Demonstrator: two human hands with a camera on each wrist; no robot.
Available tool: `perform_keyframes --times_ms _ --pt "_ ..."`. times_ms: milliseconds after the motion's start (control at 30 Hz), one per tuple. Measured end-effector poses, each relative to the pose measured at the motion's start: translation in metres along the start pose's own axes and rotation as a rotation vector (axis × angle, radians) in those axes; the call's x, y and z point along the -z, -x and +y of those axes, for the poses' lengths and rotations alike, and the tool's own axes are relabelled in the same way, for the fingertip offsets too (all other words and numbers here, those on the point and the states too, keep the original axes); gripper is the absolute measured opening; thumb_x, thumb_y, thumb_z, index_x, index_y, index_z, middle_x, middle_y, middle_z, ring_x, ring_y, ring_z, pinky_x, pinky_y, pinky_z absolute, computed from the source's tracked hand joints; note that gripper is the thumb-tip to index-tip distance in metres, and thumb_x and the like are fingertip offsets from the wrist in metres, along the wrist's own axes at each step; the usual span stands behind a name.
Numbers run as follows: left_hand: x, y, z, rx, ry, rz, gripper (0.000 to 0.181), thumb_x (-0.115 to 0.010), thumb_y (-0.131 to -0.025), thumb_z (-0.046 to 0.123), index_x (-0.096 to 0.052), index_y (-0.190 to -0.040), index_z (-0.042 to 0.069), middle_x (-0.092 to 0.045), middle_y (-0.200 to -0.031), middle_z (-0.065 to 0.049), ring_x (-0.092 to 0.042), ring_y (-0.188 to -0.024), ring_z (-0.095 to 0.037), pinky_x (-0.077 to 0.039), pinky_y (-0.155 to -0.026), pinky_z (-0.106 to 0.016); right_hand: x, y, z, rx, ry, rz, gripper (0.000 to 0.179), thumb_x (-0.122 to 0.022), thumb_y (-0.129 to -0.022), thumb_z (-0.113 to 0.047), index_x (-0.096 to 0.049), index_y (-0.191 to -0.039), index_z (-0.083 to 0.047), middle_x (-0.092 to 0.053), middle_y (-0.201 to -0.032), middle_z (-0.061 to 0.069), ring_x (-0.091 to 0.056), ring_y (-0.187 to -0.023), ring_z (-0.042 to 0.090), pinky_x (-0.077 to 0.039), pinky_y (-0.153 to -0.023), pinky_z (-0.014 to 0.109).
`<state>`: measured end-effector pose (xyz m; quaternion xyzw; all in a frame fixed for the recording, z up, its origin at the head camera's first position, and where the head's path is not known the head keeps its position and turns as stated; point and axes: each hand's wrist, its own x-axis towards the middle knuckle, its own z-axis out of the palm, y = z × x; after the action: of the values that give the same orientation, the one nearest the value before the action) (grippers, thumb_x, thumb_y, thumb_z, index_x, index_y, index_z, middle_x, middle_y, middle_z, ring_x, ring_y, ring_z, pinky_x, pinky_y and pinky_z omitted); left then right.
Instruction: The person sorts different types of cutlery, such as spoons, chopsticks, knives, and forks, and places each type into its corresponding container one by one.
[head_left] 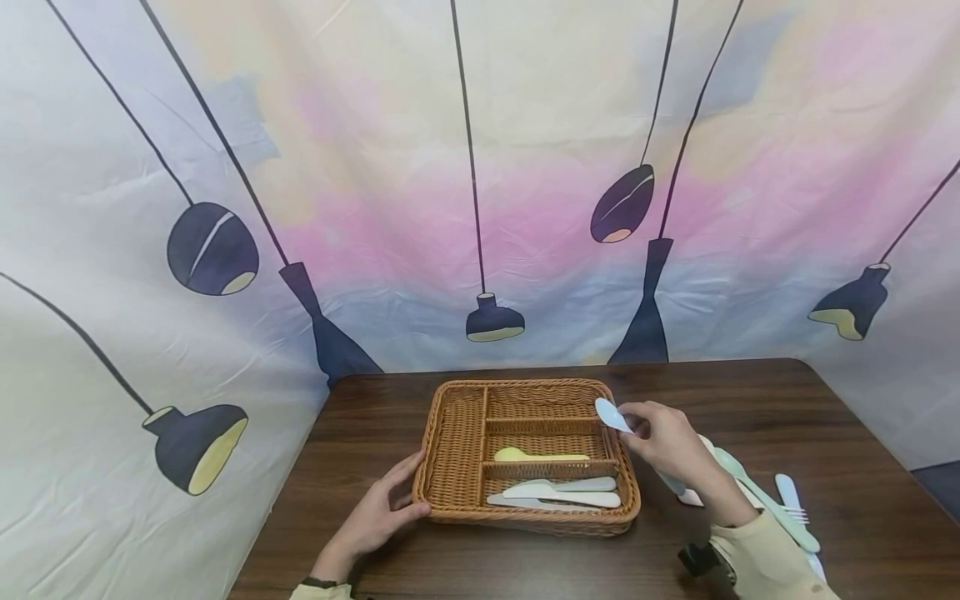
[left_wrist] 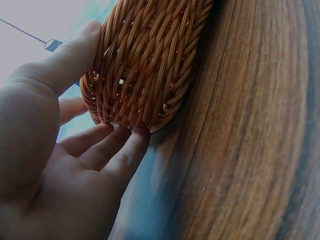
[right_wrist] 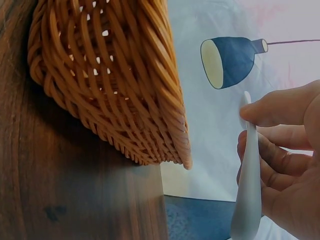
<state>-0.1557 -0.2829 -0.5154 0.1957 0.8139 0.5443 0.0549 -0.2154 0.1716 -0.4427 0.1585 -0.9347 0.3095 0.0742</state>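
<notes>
A brown wicker basket [head_left: 456,442] with several compartments sits on the table. My left hand [head_left: 384,506] grips its front left corner, thumb at the rim and fingers against the outer wall; the left wrist view shows the fingertips [left_wrist: 137,137] on the weave. Above the basket's right rim, my right hand [head_left: 667,442] pinches a pale spoon [head_left: 612,414] with its bowl toward the basket. In the right wrist view, the spoon handle [right_wrist: 248,200] runs down beside the palm. Yellow cutlery with a spoon bowl [head_left: 510,455] lies in the middle compartment, and several pale knives [head_left: 562,493] in the front one.
Right of the basket lie a mint-green spoon [head_left: 768,500], a white fork [head_left: 791,498] and other pale cutlery, partly hidden by the right forearm. The dark wooden table [head_left: 555,567] ends at a cloth backdrop [head_left: 405,317] printed with lamps.
</notes>
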Motion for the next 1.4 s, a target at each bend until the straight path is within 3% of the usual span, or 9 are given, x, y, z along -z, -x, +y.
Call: perform_keyframes --times_ms 333,567,900,1400 --pt "-0.001 0.001 0.000 0.007 0.013 -0.005 0.080 -0.071 -0.089 0.013 -0.025 -0.155 0.007 -0.019 -0.159 -0.024 -0.026 -0.141 -0.044 -0.048 -0.105 -0.037 -0.003 -0.007 -0.007 0.052 -0.005 0.021 0.033 -0.075 -0.083 -0.010 -0.069 -0.116 -0.004 -0.067 -0.092 0.005 -0.062 -0.074 0.011 -0.052 -0.057 0.025" --pt "-0.001 0.000 0.002 0.030 0.008 0.001 0.080 -0.071 -0.089 0.013 -0.026 -0.155 0.008 -0.019 -0.159 -0.023 -0.025 -0.142 -0.044 -0.048 -0.105 -0.037 -0.005 -0.010 -0.013 0.052 -0.001 0.023 0.033 -0.076 -0.083 -0.011 -0.070 -0.114 -0.005 -0.066 -0.091 0.004 -0.063 -0.076 0.012 -0.053 -0.058 0.025" --pt "0.000 0.000 0.001 0.019 0.010 -0.001 0.080 -0.071 -0.089 0.014 -0.026 -0.155 0.008 -0.019 -0.159 -0.023 -0.025 -0.142 -0.043 -0.048 -0.105 -0.036 -0.006 -0.015 -0.019 0.039 -0.020 0.006 0.034 -0.074 -0.084 -0.009 -0.069 -0.117 -0.005 -0.066 -0.097 0.008 -0.063 -0.078 0.014 -0.053 -0.059 0.026" --pt "0.000 0.000 0.002 0.021 0.008 0.000 0.080 -0.071 -0.089 0.014 -0.026 -0.155 0.008 -0.019 -0.159 -0.023 -0.025 -0.142 -0.041 -0.048 -0.105 -0.036 -0.007 -0.015 -0.019 0.040 -0.019 -0.002 0.033 -0.075 -0.084 -0.009 -0.069 -0.116 -0.004 -0.065 -0.093 0.005 -0.062 -0.076 0.013 -0.052 -0.058 0.025"
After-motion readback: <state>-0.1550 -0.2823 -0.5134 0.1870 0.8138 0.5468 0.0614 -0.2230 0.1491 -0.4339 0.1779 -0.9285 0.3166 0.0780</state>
